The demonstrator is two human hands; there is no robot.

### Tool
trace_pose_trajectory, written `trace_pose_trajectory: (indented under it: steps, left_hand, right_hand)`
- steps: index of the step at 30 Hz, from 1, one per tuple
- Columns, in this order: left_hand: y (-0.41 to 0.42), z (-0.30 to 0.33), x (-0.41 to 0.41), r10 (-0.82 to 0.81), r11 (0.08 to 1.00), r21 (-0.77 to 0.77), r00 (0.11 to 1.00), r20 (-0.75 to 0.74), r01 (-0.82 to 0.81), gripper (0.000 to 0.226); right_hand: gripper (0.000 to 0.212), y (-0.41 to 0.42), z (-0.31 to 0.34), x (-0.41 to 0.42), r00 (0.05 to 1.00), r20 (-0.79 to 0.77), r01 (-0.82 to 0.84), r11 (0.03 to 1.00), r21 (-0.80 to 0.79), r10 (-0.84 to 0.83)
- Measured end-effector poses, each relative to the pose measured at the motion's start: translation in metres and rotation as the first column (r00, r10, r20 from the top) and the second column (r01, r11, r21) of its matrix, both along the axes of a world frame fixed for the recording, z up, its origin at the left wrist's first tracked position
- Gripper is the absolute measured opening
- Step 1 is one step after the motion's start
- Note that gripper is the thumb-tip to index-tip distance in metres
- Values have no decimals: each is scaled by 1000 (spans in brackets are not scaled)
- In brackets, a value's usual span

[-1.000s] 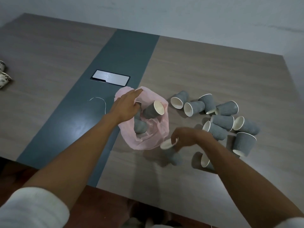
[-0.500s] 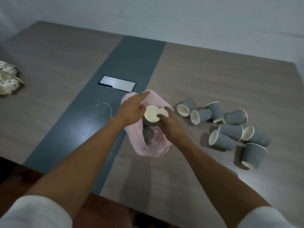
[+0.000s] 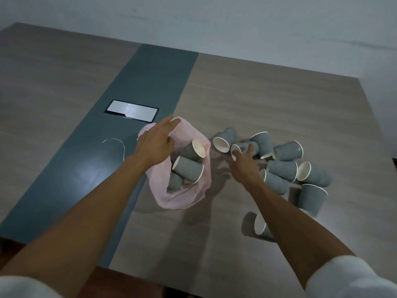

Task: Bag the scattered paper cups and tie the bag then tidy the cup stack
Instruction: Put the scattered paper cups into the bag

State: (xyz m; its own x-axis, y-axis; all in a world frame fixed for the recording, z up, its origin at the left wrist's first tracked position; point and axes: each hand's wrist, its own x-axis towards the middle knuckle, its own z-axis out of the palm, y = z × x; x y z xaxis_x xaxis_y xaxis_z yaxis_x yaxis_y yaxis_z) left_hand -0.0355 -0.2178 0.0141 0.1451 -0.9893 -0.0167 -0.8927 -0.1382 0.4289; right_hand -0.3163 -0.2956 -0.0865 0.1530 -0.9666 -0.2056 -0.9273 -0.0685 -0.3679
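A pink plastic bag (image 3: 189, 196) lies open on the table with three grey ribbed paper cups (image 3: 188, 169) inside it. My left hand (image 3: 155, 143) rests on the bag's far left rim, its fingers extended over the plastic. My right hand (image 3: 243, 163) reaches toward a grey cup (image 3: 240, 148) lying on its side, fingertips at its rim and holding nothing. Several more grey cups (image 3: 283, 169) lie scattered to the right. One cup (image 3: 261, 225) lies partly hidden under my right forearm.
A phone (image 3: 131, 110) lies face up on the table's dark centre strip (image 3: 154, 74). A thin white wire loop (image 3: 116, 143) lies left of the bag. The table's near edge runs along the bottom, the wall behind.
My right hand let go of a cup in the bag, left the opening and moved right to the scattered cups. My left hand has stayed on the bag's rim.
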Motion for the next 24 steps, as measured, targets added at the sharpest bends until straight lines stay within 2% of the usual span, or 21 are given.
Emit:
trace_pose_trajectory:
  steps: [3, 5, 7, 10, 11, 12, 13, 14, 15, 16, 17, 18, 19, 22, 24]
  left_hand:
    - [-7, 1, -1, 12, 1000, -27, 1000, 1, -12, 68]
    - [-10, 2, 0, 9, 999, -45, 1000, -7, -9, 70]
    - [-13, 1, 3, 2, 998, -64, 1000, -31, -4, 71]
    - [-17, 0, 6, -13, 998, -60, 999, -52, 10, 73]
    - [-18, 0, 6, -13, 998, -56, 998, -55, 10, 74]
    - [-19, 0, 6, -12, 999, -52, 998, -55, 9, 75]
    - [-20, 1, 6, -12, 999, -52, 998, -55, 9, 75]
    - [-20, 1, 6, -12, 999, -54, 998, -62, 8, 76]
    - [-21, 1, 6, -10, 999, -53, 997, -74, 6, 76]
    - [-21, 1, 8, -10, 999, -50, 996, -88, 6, 76]
    - [-22, 1, 9, -10, 999, -46, 995, -101, 5, 76]
    - [-21, 1, 11, -7, 999, -43, 993, -116, 2, 76]
    - [-21, 0, 12, -4, 999, -41, 991, -133, -2, 75]
    - [-21, 2, 16, 9, 1000, -25, 988, -151, -13, 72]
    - [-21, 3, 18, 11, 1000, -22, 989, -149, -14, 71]
  right_hand:
    - [47, -18, -12, -5, 996, -89, -22, 995, 101, 31]
    - [54, -21, -17, -5, 990, -129, -40, 995, 96, 52]
    - [54, -17, -15, -4, 983, -176, -47, 999, 9, 48]
    - [38, -2, 2, -4, 952, -306, -83, 980, -181, 25]
    - [33, 1, 9, -5, 953, -303, -86, 967, -240, 10]
    - [32, 2, 15, -4, 971, -240, -66, 953, -297, -8]
    - [32, 2, 21, -1, 994, -106, -24, 940, -340, -13]
    - [32, 2, 26, 6, 996, 92, 35, 936, -351, -3]
    - [33, 2, 31, 14, 945, 326, 90, 946, -312, 18]
    - [36, 3, 37, 24, 844, 535, 104, 966, -238, 40]
    - [40, 4, 40, 34, 744, 666, 77, 983, -166, 55]
    - [42, 7, 42, 46, 683, 726, 17, 993, -120, 76]
    - [38, 9, 43, 55, 664, 741, -46, 995, -90, 97]
    - [19, 12, 39, 82, 660, 731, -149, 984, -98, 173]
    - [25, 10, 34, 96, 670, 730, -157, 987, -35, 133]
